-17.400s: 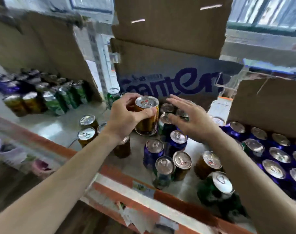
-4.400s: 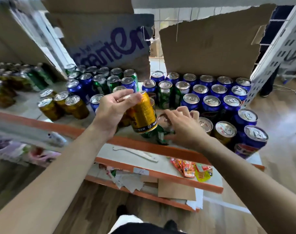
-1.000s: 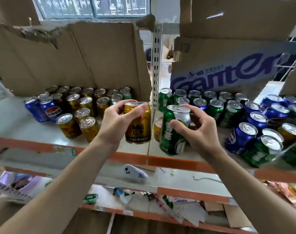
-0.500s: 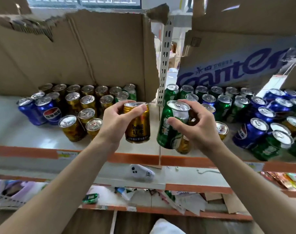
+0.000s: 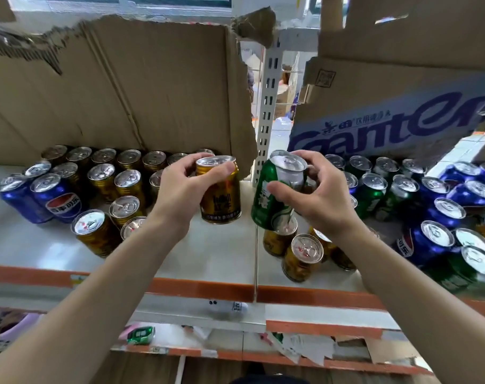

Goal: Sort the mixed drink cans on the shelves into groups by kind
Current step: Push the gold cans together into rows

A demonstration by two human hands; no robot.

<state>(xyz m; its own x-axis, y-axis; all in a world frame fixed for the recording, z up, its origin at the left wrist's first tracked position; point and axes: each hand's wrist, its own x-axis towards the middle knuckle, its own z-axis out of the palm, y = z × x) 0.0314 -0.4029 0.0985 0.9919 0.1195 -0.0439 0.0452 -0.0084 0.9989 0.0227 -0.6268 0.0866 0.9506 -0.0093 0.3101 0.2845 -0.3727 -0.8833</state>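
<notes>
My left hand [image 5: 180, 195] grips a gold can [image 5: 220, 195] upright above the white shelf [image 5: 222, 253], just right of a cluster of gold cans [image 5: 119, 184]. My right hand [image 5: 318, 200] holds a green can [image 5: 274, 195], tilted to the left, over a few gold cans [image 5: 302, 256] on the right shelf section. Two blue cans [image 5: 50, 198] stand at the far left. Green cans [image 5: 374, 189] and blue cans [image 5: 443, 206] fill the right side.
Torn cardboard [image 5: 125, 87] backs the left section, and a printed cardboard sheet [image 5: 396, 117] backs the right. A white slotted upright [image 5: 267, 112] stands between them. The orange shelf edge [image 5: 208, 289] runs along the front; a lower shelf holds paper scraps [image 5: 305, 347].
Both hands have risen slightly and moved further apart with their cans. The green can tilts more. The view has shifted a little toward the shelf.
</notes>
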